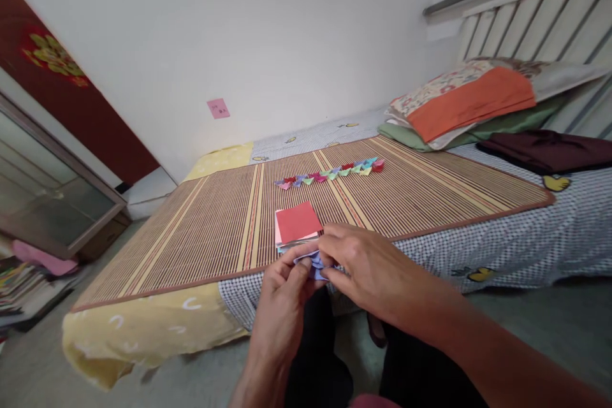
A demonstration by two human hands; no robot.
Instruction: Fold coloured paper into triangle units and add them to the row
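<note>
Between my two hands is a piece of folded blue-violet paper [316,262], held just off the near edge of the bed. My left hand [285,284] pinches it from the left, thumb on top. From the right, the fingers of my right hand [351,261] close on its other side and hide part of it. Right behind my hands lies a stack of square paper sheets [298,222], a red one on top. Farther back, a double row of small folded paper pieces [329,173] in many colours rests on the mat.
A striped bamboo mat [210,229] covers much of the bed. At the right are stacked pillows [471,105] and a dark folded cloth [540,150]. A white wall [287,32] stands behind, and a glass-fronted cabinet [52,185] is at the left.
</note>
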